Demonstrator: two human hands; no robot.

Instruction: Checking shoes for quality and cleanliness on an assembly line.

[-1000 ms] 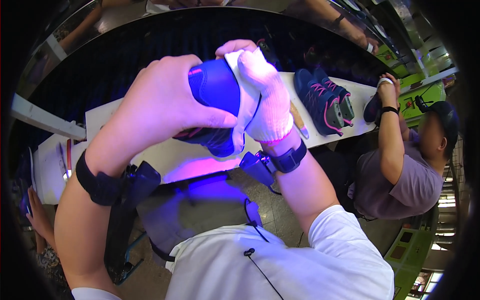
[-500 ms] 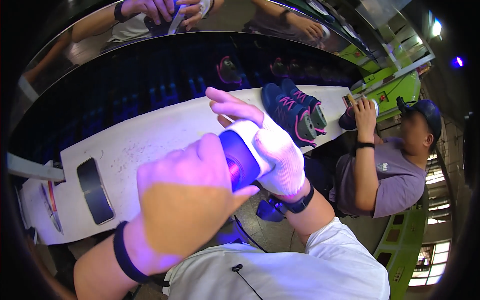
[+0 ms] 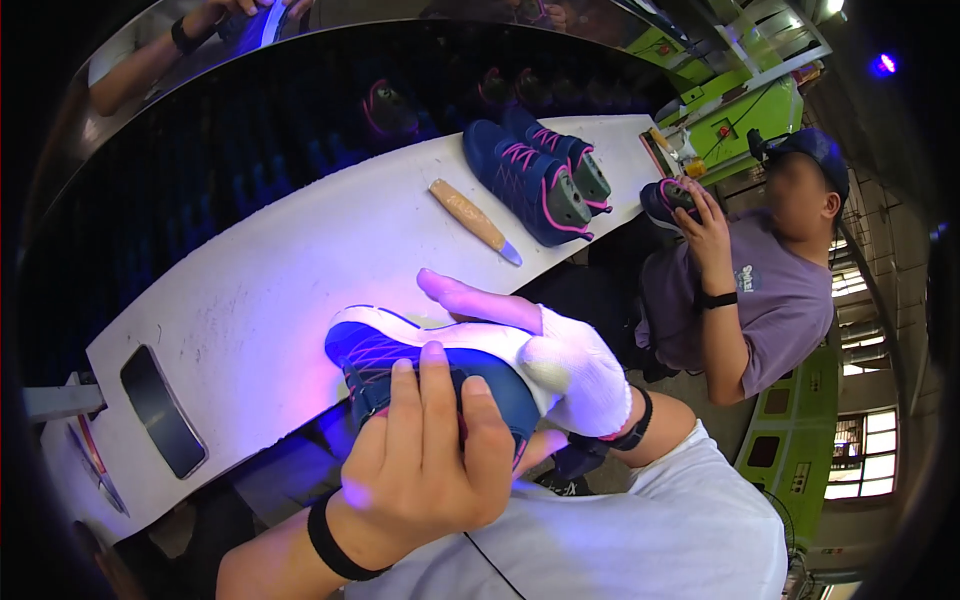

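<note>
A navy shoe (image 3: 508, 388) with pink laces and a white sole is held between my hands, tilted on its side with the toe pointing left. My left hand (image 3: 430, 465), bare with a black band at the wrist, is closed on it, fingers lying across the upper. Around the sole and heel side wraps my right hand (image 3: 580, 375) in a white fingerless glove; its fingers are partly hidden behind the shoe. Beyond the shoe, a wooden-handled knife (image 3: 468, 218) with a short blade lies on the white work surface (image 3: 270, 270).
A pair of navy and pink shoes (image 3: 530, 185) stands at the surface's far right. On the right, a co-worker (image 3: 760, 270) holds another shoe (image 3: 665, 200). A dark rounded rectangle (image 3: 162, 410) and a thin red-and-metal tool (image 3: 95, 455) are at the left. Dark reflective panelling (image 3: 250, 150) runs behind.
My hands have lowered and turned the shoe, so its laces and sole side now show. My left fingers now lie across the upper. The knife has come into sight.
</note>
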